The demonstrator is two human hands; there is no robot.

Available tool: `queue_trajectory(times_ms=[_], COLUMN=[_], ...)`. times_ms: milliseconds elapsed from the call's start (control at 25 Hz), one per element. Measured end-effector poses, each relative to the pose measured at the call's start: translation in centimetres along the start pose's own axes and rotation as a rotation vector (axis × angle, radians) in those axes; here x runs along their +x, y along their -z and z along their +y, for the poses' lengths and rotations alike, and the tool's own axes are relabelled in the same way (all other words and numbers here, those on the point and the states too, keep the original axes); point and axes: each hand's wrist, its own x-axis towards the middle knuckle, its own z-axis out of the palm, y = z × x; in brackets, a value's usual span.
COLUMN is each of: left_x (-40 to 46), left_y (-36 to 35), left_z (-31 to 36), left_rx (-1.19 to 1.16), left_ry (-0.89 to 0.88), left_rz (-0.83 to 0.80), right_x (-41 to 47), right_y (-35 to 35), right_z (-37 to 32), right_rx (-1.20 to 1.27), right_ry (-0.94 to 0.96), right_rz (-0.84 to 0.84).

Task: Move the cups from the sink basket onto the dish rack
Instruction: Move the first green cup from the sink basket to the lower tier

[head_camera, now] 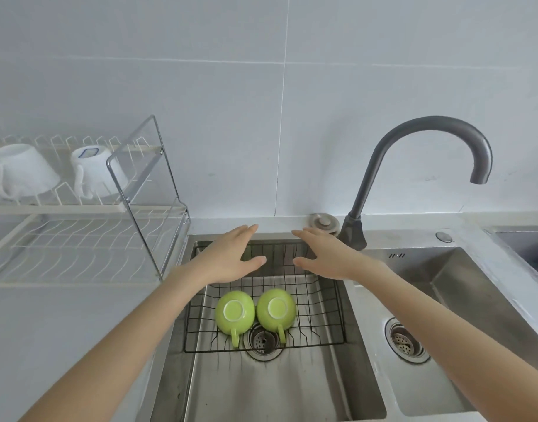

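Two green cups sit upside down, side by side, in the black wire sink basket (pixel 325 318): the left green cup (pixel 234 312) and the right green cup (pixel 276 309), handles pointing toward me. My left hand (pixel 231 257) and my right hand (pixel 325 255) hover flat above the far half of the basket, fingers spread, holding nothing, a little beyond the cups. The white dish rack (pixel 78 239) stands on the counter to the left; two white cups (pixel 24 172) (pixel 97 170) rest upside down on its upper shelf.
The basket lies in the left steel sink bowl (pixel 292 391) over a drain. A grey faucet (pixel 414 153) arches at the back right. A second sink bowl (pixel 459 300) lies to the right. The rack's lower shelf (pixel 88 254) is bare wire.
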Motion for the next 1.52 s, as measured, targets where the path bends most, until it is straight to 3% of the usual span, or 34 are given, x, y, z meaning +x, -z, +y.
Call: queue_trajectory(times_ms=[240,840,1320,1520], left_x=[2.0,8.6,11.4,11.6], left_y=[-5.4,-18.2,-23.1,-23.6], left_z=[-0.4,-3.5,-5.0,-5.5], left_rx=[-0.243,-0.629,-0.726,-0.673], left_ry=[0.086,0.587,0.679,0.652], left_rz=[-0.006,-0.021,-0.052,-0.073], right_x=[1.5,8.1,11.9,11.9], right_y=[-3.8,-15.3,-20.5,-21.1], right_z=[3.1,10.1,11.8,11.8], right_rx=[0.172,0.627,0.802,0.903], right_ry=[-0.073,-0.495,-0.626,-0.697], right_rz=[-0.031,-0.188,-0.236,-0.148])
